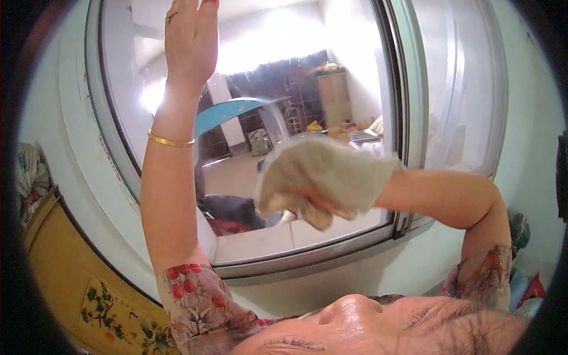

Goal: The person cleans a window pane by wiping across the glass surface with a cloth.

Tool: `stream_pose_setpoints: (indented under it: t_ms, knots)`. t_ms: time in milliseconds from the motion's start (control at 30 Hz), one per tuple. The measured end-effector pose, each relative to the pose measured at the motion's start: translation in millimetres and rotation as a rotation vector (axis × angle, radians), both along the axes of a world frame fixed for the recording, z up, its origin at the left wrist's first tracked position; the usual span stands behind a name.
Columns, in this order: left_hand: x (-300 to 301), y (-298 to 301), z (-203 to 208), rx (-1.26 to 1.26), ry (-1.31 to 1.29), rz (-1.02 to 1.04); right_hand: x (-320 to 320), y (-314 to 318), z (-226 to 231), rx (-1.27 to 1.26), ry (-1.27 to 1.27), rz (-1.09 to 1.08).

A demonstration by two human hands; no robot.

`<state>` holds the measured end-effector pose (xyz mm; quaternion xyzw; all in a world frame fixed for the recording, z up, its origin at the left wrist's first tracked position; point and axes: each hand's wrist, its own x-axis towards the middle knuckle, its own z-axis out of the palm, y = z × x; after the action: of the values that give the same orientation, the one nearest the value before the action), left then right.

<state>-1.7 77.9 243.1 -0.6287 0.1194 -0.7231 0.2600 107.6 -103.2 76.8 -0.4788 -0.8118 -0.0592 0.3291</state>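
Observation:
A sliding window (248, 171) with a grey metal frame stands before me. My right hand (319, 204) is closed on a beige-grey cloth (331, 168), held in front of the lower middle of the glass. The cloth drapes over most of the hand and its edges look blurred. Whether it presses on the glass I cannot tell. Raised high at the left is my left hand (192, 44), with a ring on one finger and a gold bangle (170, 140) on the forearm. Its fingers point upward, stretched out, their tips cut off by the upper edge.
Window latch (403, 226) and dark frame edge lie right of the pane. A yellow-brown panel with a painted tree (100, 307) leans at lower left, bundled fabric (31, 171) above it. Through the glass show a blue curved board (234, 112), a cabinet (334, 94) and tiled floor.

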Motion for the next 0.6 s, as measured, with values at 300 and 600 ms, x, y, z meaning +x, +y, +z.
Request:
stream_pose_setpoints:
  t_ms: [300,600]
  knots:
    - [-4,3,-1,-0.126,0.199,-0.361,7,6,-18,-0.525,-0.060,0.304]
    - [-15,15,14,-0.222,0.360,-0.756,-15,33,165,0.727,-0.503,-0.607]
